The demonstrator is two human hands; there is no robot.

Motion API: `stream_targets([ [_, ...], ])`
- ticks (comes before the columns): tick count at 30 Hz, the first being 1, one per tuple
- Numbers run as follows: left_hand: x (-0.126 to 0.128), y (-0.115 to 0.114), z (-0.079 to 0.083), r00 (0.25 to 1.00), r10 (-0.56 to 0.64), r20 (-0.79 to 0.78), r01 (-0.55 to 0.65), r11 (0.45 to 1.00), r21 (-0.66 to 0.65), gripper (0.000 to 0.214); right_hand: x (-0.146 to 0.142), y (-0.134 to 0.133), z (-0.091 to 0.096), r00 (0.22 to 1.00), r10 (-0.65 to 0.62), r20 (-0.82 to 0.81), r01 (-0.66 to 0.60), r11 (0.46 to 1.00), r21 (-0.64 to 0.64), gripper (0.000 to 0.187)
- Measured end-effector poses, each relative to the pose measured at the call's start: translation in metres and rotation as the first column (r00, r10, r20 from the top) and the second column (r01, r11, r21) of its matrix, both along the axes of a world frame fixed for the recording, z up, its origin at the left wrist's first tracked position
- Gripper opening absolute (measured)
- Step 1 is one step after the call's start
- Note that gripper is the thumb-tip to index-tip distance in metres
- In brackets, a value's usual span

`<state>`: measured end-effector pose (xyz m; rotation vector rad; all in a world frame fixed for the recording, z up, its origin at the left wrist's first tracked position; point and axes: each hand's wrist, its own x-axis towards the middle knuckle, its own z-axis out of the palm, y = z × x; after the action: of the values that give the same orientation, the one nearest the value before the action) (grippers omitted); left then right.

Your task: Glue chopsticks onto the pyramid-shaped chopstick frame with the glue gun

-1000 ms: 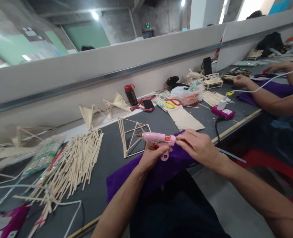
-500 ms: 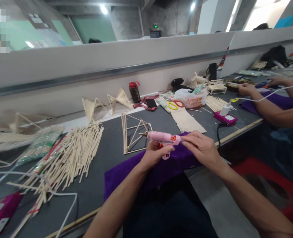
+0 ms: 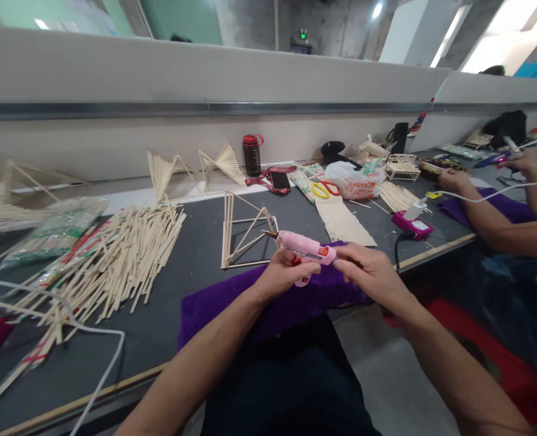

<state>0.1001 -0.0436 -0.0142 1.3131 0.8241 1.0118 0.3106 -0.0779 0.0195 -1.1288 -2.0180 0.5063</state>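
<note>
While a dark table point(image 3: 154, 330) spans the view, a purple cloth point(image 3: 313, 303) covers its near edge, a stick frame point(image 3: 227, 233) just beyond. The right hand point(image 3: 370, 269) pinches narrowly, its hold hidden, at the rear of a pink glue gun point(image 3: 299, 243), whose handle the left hand point(image 3: 284, 274) grips above the cloth.

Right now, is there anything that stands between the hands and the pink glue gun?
Nothing visible: the left hand grips the pink glue gun directly, the right hand is at its rear end, and the purple cloth lies below them.
</note>
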Motion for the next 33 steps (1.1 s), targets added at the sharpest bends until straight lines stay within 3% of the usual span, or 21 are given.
stream_targets([
  [3,-0.001,0.001,0.002,1.0,0.028,0.011,-0.028,1.0,-0.013,0.022,-0.001,-0.001,-0.011,0.99,-0.136,-0.047,0.139,0.988,0.074,0.027],
  [5,-0.001,0.0,0.003,0.999,0.038,-0.001,-0.038,0.999,-0.024,0.023,-0.001,-0.002,-0.016,0.983,-0.177,-0.038,0.181,0.966,0.185,0.018],
  [7,0.0,0.0,0.003,0.999,0.036,0.007,-0.036,0.999,-0.033,0.022,-0.001,-0.001,-0.017,0.984,-0.177,0.029,0.157,0.929,0.336,0.007],
  [9,0.001,0.0,0.003,0.999,0.029,0.041,-0.027,0.999,-0.043,0.02,-0.001,0.0,-0.017,0.978,-0.178,0.108,0.11,0.881,0.46,0.008],
  [15,0.002,0.001,0.0,1.0,0.009,0.016,-0.009,1.0,-0.007,0.02,-0.002,0.002,-0.013,0.944,-0.235,0.233,0.058,0.811,0.582,0.013],
  [20,0.0,0.002,-0.005,0.999,-0.009,-0.051,0.011,1.0,0.03,0.02,0.002,0.0,-0.013,0.922,-0.215,0.322,0.032,0.871,0.49,0.019],
  [26,0.0,0.003,-0.008,0.995,-0.039,-0.093,0.042,0.999,0.033,0.021,0.006,0.0,-0.007,0.963,-0.052,0.266,-0.043,0.94,0.339,0.019],
  [33,0.002,-0.001,0.002,0.99,-0.052,-0.134,0.06,0.996,0.061,0.023,0.009,0.002,0.004,0.987,0.098,0.128,-0.099,0.995,0.0,0.035],
])
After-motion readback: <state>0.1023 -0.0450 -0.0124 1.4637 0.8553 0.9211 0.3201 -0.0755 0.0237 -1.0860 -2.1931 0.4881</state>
